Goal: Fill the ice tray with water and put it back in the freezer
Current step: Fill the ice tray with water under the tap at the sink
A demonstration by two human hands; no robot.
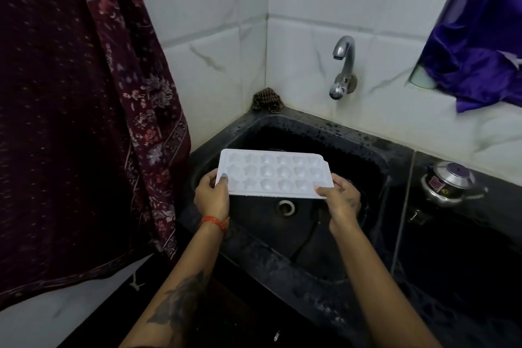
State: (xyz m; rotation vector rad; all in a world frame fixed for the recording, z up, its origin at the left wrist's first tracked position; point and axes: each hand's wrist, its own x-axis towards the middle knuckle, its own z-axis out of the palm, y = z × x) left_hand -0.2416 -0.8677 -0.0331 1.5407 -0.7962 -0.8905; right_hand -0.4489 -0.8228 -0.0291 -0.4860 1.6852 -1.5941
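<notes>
A white plastic ice tray (275, 174) with several star and dome shaped cups is held level above the black sink (310, 133). My left hand (211, 195) grips its left end, thumb on top. My right hand (340, 196) grips its near right corner. The chrome tap (343, 65) sticks out of the tiled wall above and to the right of the tray; no water runs from it. I cannot tell whether the cups hold water. The freezer is out of view.
The sink drain (285, 206) lies below the tray. A steel pot with a lid (449, 182) stands on the black counter at right. A dark red patterned cloth (84, 121) hangs at left, a purple cloth (480, 37) at upper right, a small rag (267, 100) in the corner.
</notes>
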